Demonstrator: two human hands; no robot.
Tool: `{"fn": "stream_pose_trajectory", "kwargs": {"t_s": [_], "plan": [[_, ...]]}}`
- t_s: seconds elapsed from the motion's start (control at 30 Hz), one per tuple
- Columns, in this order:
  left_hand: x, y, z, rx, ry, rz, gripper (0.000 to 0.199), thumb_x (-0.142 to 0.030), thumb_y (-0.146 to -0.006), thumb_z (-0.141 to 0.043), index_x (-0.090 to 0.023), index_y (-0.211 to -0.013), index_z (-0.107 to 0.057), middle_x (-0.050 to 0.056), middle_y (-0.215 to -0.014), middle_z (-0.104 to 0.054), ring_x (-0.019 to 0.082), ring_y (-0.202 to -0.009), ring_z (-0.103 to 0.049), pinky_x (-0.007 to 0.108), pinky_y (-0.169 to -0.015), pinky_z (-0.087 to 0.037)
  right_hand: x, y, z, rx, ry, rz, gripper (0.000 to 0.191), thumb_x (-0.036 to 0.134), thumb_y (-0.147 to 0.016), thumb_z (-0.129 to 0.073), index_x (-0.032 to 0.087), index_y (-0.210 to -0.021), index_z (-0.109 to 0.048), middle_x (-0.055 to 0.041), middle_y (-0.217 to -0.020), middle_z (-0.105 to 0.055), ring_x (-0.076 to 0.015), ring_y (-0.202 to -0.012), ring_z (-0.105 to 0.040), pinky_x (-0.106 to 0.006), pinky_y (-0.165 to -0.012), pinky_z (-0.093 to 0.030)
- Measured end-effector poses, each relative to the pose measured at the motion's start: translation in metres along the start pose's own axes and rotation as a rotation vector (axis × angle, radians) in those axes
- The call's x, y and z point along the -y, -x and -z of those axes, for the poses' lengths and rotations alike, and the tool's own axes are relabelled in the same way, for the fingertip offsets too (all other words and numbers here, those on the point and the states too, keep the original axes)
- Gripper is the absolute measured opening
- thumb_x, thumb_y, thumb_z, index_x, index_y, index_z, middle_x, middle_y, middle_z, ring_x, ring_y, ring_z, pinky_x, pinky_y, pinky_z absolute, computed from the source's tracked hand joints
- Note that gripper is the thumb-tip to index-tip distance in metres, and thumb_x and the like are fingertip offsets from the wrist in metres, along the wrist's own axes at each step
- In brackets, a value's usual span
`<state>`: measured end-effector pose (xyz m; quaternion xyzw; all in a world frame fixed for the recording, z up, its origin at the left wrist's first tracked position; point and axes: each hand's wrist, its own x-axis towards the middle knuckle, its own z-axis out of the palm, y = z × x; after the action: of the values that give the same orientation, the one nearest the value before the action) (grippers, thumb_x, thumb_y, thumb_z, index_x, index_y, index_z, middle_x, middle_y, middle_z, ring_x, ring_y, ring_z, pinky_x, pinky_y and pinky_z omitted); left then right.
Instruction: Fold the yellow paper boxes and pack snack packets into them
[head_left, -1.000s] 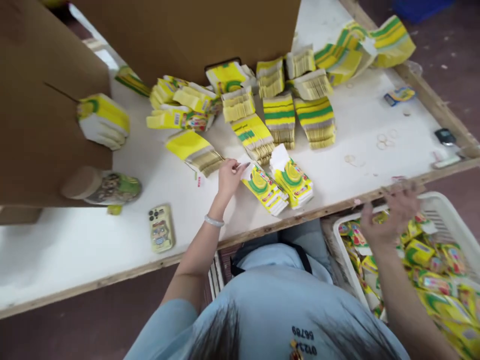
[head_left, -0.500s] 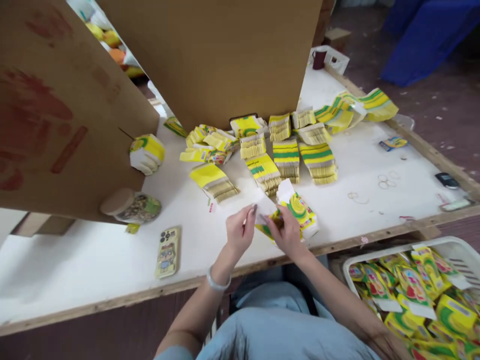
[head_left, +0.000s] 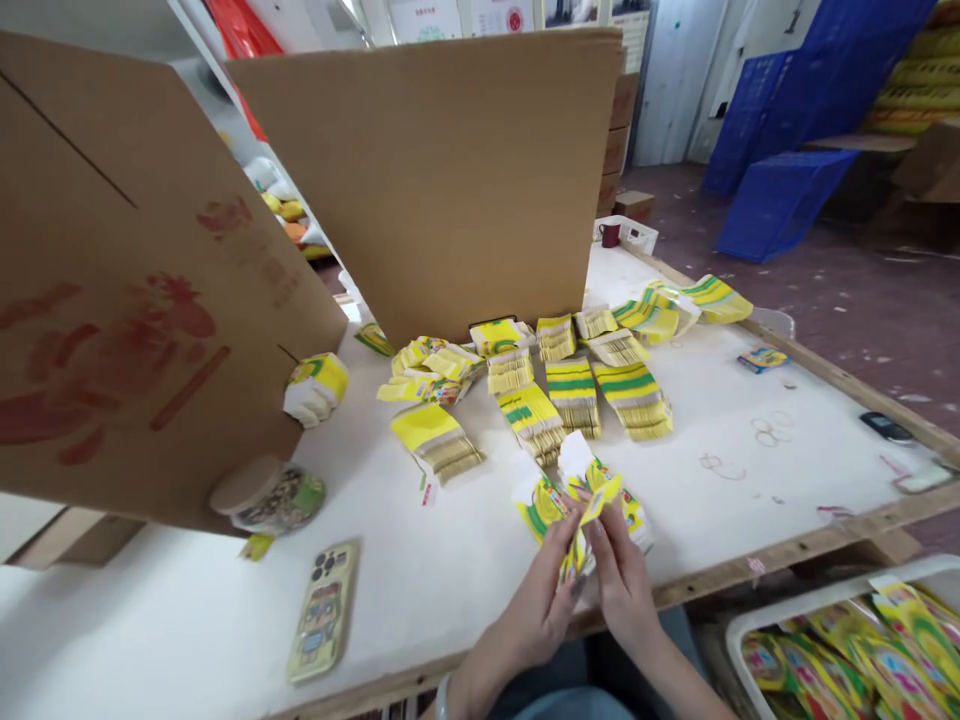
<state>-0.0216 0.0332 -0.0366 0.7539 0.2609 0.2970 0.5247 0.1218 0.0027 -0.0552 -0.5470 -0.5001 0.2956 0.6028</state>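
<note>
Both hands are together near the table's front edge. My left hand (head_left: 541, 598) and my right hand (head_left: 624, 580) grip a small yellow printed carton (head_left: 602, 497) between them, one on each side. Its lower part is partly hidden by the fingers. Beneath and behind the hands lie more yellow-and-green cartons with white flaps, one carton (head_left: 538, 510) at the left and a pile (head_left: 634, 512) at the right. Beyond them, bundles of flat cartons (head_left: 574, 395) stand in rows, with a fanned bundle (head_left: 439, 440) further left.
Large cardboard sheets (head_left: 435, 190) stand along the back and left. A phone (head_left: 325, 612) and a lidded jar (head_left: 277, 497) are at the left. A white basket (head_left: 825, 598) of filled-looking yellow packs stands at lower right. Rubber bands (head_left: 769, 430) lie on the right.
The view has tilted up. The hands, previously apart on a carton with its white side showing, have come closer together around a carton turned with its yellow side up.
</note>
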Motion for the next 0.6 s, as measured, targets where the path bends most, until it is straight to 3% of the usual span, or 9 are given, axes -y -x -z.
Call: {"fn": "stream_pose_trajectory", "kwargs": {"t_s": [0.13,0.27,0.3,0.37,0.43,0.5,0.6], "plan": [[-0.006,-0.003,-0.001,-0.102,0.090,0.106,0.063,-0.059,-0.103,-0.036,-0.030,-0.159,-0.041,0.011,-0.158,-0.052,0.033,-0.150,-0.045,0.055,-0.128,-0.036,0.018,-0.008,0.002,-0.141,-0.111,-0.164,0.034,0.050,-0.096,-0.061,0.026,-0.112,-0.078,-0.0099,-0.097,-0.081,-0.0328,-0.096,-0.077,-0.046,-0.083,-0.066],[-0.002,-0.005,-0.015,-0.215,0.217,0.287,0.067,-0.067,-0.100,-0.040,-0.025,-0.151,-0.051,0.014,-0.136,-0.069,0.034,-0.127,-0.065,0.053,-0.110,-0.054,0.023,-0.006,0.002,-0.217,-0.054,-0.270,0.032,0.054,-0.092,-0.067,0.024,-0.083,-0.073,-0.0030,-0.066,-0.072,-0.0232,-0.060,-0.068,-0.035,-0.057,-0.061],[-0.002,-0.005,-0.018,-0.245,0.241,0.308,0.068,-0.068,-0.099,-0.041,-0.024,-0.150,-0.051,0.014,-0.133,-0.070,0.034,-0.123,-0.067,0.051,-0.107,-0.056,0.024,-0.004,0.002,-0.215,-0.070,-0.288,0.031,0.054,-0.091,-0.068,0.024,-0.085,-0.072,-0.0022,-0.067,-0.071,-0.0218,-0.059,-0.067,-0.034,-0.056,-0.060],[-0.003,-0.004,-0.023,-0.307,0.286,0.317,0.071,-0.069,-0.098,-0.045,-0.025,-0.154,-0.043,0.014,-0.134,-0.069,0.032,-0.123,-0.067,0.048,-0.105,-0.058,0.027,0.000,0.004,-0.194,-0.170,-0.298,0.033,0.053,-0.092,-0.068,0.024,-0.109,-0.068,-0.0021,-0.075,-0.074,-0.0205,-0.063,-0.069,-0.032,-0.059,-0.060],[-0.005,0.003,-0.026,-0.339,0.342,0.313,0.078,-0.065,-0.098,-0.049,-0.028,-0.162,-0.024,0.014,-0.136,-0.067,0.029,-0.123,-0.067,0.045,-0.103,-0.058,0.029,0.007,0.006,-0.187,-0.271,-0.289,0.048,0.051,-0.093,-0.067,0.026,-0.133,-0.055,-0.0037,-0.088,-0.078,-0.0201,-0.070,-0.073,-0.031,-0.064,-0.062],[-0.007,0.015,-0.026,-0.287,0.406,0.319,0.083,-0.061,-0.100,-0.051,-0.029,-0.164,-0.010,0.014,-0.133,-0.069,0.026,-0.117,-0.070,0.042,-0.098,-0.060,0.031,0.018,0.011,-0.197,-0.261,-0.280,0.048,0.049,-0.091,-0.070,0.027,-0.131,-0.055,-0.0064,-0.097,-0.078,-0.0201,-0.076,-0.076,-0.031,-0.067,-0.063],[-0.011,0.041,-0.021,-0.108,0.506,0.375,0.074,-0.058,-0.101,-0.051,-0.028,-0.161,-0.019,0.013,-0.128,-0.071,0.023,-0.105,-0.073,0.038,-0.089,-0.062,0.029,0.040,0.024,-0.104,-0.163,-0.306,0.031,0.046,-0.088,-0.074,0.024,-0.110,-0.069,-0.0082,-0.100,-0.079,-0.0207,-0.080,-0.077,-0.032,-0.070,-0.064]]}}
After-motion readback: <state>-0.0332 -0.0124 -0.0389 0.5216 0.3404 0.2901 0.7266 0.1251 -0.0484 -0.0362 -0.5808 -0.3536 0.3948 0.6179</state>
